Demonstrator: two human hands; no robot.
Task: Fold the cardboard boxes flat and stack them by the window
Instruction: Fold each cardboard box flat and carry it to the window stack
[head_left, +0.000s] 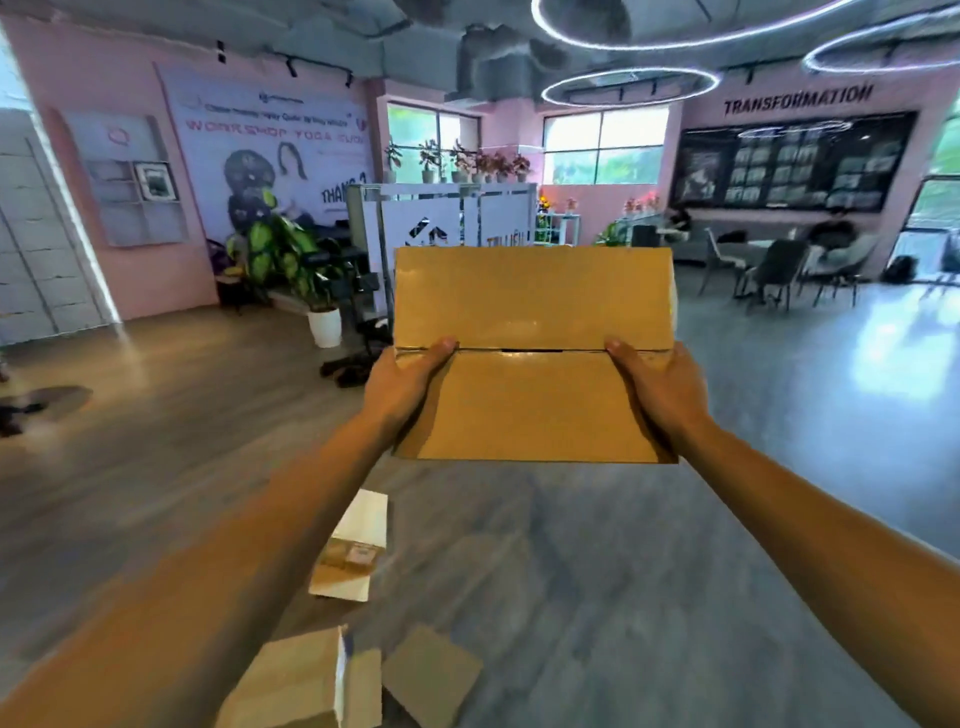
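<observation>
1. The flat brown cardboard box (530, 338) is held up at chest height, its long axis running side to side.
2. The left hand (400, 387) and right hand (660, 387) each grip one end, thumbs at the flap seam, equally near.
3. More boxes (306, 680) lie on the grey floor (649, 571) below; the windows (602, 145) stand far ahead.

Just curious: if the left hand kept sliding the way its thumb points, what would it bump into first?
Probably nothing but the cardboard box the left hand already grips; the thumb points along the flap seam toward the right hand.
</observation>
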